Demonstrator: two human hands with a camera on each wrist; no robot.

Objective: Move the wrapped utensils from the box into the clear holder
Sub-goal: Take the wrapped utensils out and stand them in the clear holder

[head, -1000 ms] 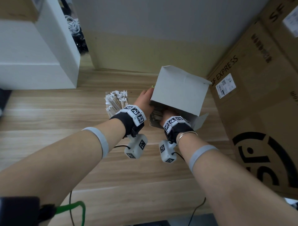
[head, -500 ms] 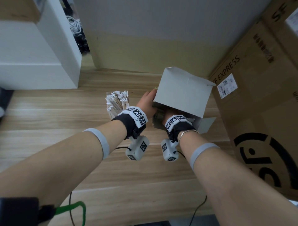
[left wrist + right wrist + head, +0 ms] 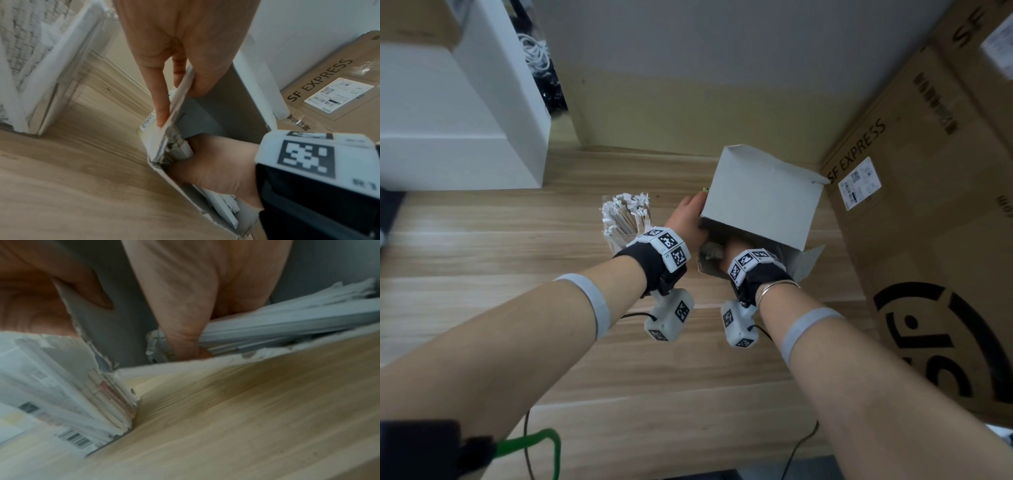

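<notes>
Nearby — SF Express carton (image 3: 914,219) just beside box (image 3: 763,195), holder (image 3: 626,219) opposite.

Head view downward; both wrist views close on box (image 3: 760,195).

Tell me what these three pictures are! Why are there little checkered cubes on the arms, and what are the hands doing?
A person wears three cameras: one on the head, one on each wrist; the checkered cubes sit there. On the wooden table stands a clear holder already holding wrapped utensils. The left hand pinches the white box by its edge. The right hand reaches inside, among more wrapped utensils; whether it grips any, I cannot tell. A brown carton stands alongside.
</notes>
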